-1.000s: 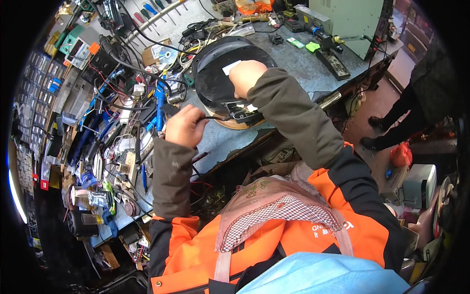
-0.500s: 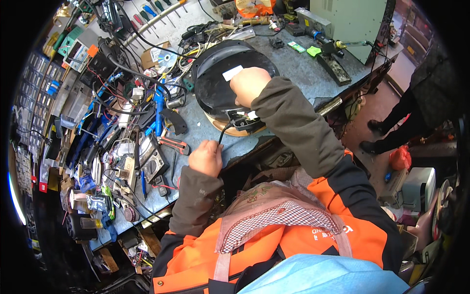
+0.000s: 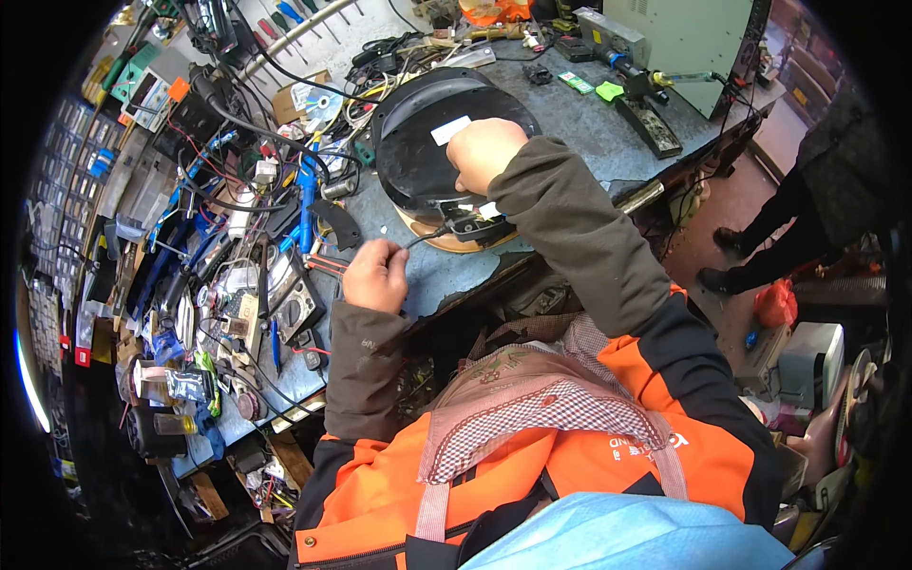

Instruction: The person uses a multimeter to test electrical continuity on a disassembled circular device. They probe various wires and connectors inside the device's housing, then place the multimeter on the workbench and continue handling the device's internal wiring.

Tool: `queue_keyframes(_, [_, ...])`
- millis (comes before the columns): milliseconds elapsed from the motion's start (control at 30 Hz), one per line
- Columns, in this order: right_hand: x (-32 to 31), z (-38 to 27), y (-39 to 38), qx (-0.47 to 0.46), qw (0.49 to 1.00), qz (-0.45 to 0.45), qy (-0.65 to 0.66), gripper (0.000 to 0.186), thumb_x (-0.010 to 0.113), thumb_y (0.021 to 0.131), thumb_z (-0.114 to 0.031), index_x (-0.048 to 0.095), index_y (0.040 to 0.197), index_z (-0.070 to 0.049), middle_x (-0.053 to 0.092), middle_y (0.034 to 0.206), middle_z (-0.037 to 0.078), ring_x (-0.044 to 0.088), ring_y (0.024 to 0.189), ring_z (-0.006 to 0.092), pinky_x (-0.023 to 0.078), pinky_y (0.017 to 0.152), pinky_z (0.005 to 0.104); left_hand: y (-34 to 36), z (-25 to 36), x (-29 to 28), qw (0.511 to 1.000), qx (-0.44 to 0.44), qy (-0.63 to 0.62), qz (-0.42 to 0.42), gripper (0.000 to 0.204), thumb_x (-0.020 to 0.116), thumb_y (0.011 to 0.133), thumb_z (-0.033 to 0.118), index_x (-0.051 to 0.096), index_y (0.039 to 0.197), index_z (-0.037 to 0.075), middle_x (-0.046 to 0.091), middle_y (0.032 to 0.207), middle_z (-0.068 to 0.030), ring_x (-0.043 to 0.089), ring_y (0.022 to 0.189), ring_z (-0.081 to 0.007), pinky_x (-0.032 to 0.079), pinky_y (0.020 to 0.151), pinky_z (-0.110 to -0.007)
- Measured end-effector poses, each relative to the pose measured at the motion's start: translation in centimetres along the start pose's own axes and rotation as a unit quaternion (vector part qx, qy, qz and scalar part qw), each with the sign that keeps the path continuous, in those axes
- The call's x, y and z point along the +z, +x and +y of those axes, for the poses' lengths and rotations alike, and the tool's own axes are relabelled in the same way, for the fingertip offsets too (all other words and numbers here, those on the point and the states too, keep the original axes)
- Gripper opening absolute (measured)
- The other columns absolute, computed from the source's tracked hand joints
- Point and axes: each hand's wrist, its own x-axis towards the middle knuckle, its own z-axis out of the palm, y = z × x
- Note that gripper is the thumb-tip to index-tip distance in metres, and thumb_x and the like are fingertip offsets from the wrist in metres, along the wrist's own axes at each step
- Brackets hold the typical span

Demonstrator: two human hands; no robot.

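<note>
The round black appliance (image 3: 432,142) lies upside down on the grey table (image 3: 589,123), resting on a tan disc (image 3: 446,239) that peeks out under its near edge. A white label (image 3: 450,129) sits on its dark underside, and a small black connector block (image 3: 472,224) is at its near rim. The right hand (image 3: 484,154) lies knuckles-up on the appliance, fingers curled against the shell just above that block; what the fingers press on is hidden beneath the hand. The left hand (image 3: 376,275) is lower and to the left, well apart from the right one, closed into a loose fist on a thin dark wire (image 3: 427,236) that runs from the fist up to the connector block. It looks pinched between thumb and forefinger, though the grip itself is too small to make out clearly.

Just left of the appliance a curved black plastic piece (image 3: 338,224) lies on the table, and beyond it a blue-handled tool (image 3: 306,195) points away from the person. Red-handled pliers (image 3: 325,266) lie just beside the left hand. The left end of the table is crowded with cables, small electronic parts and a meter (image 3: 294,302). A grey metal box (image 3: 684,38) stands at the far right corner. Another person in dark clothes (image 3: 807,199) stands on the floor to the right.
</note>
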Motion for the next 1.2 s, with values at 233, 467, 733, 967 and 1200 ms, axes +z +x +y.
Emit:
queue_keyframes(233, [0.0, 0.4, -0.1, 0.008, 1.000, 0.009, -0.023, 0.025, 0.089, 0.078, -0.029, 0.085, 0.095, -0.011, 0.079, 0.094, 0.014, 0.077, 0.096, 0.0353, 0.061, 0.086, 0.0468, -2.5, 2.7, 1.4, 0.995, -0.018, -0.064, -0.077, 0.020, 0.079, 0.091, 0.014, 0.066, 0.085, 0.000, 0.066, 0.072, -0.0150, 0.063, 0.064, -0.0253, 0.051, 0.060, -0.039])
queue_keyframes(467, [1.5, 7.7, -4.9, -0.001, 0.867, 0.414, 0.277, 0.023, 0.073, 0.099, -0.022, 0.081, 0.115, -0.007, 0.078, 0.094, 0.010, 0.073, 0.087, 0.0175, 0.057, 0.079, 0.0323, -3.1, -1.0, 3.3, 0.976, -0.087, -0.186, -0.068, 0.023, 0.076, 0.099, 0.013, 0.063, 0.086, 0.000, 0.057, 0.067, -0.0014, 0.047, 0.065, -0.0085, 0.042, 0.058, -0.030])
queue_keyframes(733, [9.8, 4.7, -12.8, 0.209, 0.635, 0.344, 0.659, 0.022, 0.071, 0.103, -0.014, 0.078, 0.113, 0.004, 0.073, 0.090, 0.000, 0.059, 0.074, 0.0067, 0.047, 0.066, 0.0236, -3.7, -1.3, 4.4, 0.985, -0.033, -0.169, -0.023, 0.025, 0.074, 0.099, 0.014, 0.061, 0.083, 0.000, 0.053, 0.063, -0.0065, 0.045, 0.060, -0.0107, 0.041, 0.055, -0.033])
queue_keyframes(967, [10.5, 3.3, -12.4, 0.201, 0.602, 0.347, 0.691, 0.026, 0.070, 0.103, -0.005, 0.072, 0.127, 0.005, 0.071, 0.092, 0.003, 0.062, 0.075, 0.0080, 0.051, 0.067, 0.0245, -3.7, 0.1, 3.6, 0.987, -0.031, -0.155, -0.007, 0.024, 0.077, 0.097, 0.012, 0.062, 0.083, 0.000, 0.056, 0.065, -0.0116, 0.049, 0.058, -0.0156, 0.044, 0.055, -0.035])
queue_keyframes(1200, [11.2, 3.8, -12.1, 0.197, 0.587, 0.340, 0.708, 0.024, 0.071, 0.104, -0.008, 0.075, 0.125, 0.002, 0.071, 0.090, 0.003, 0.062, 0.073, 0.0087, 0.052, 0.067, 0.0252, -3.7, -0.3, 3.9, 0.990, -0.032, -0.138, -0.009, 0.023, 0.077, 0.096, 0.014, 0.063, 0.085, 0.000, 0.060, 0.069, -0.0165, 0.056, 0.057, -0.0275, 0.046, 0.057, -0.040])
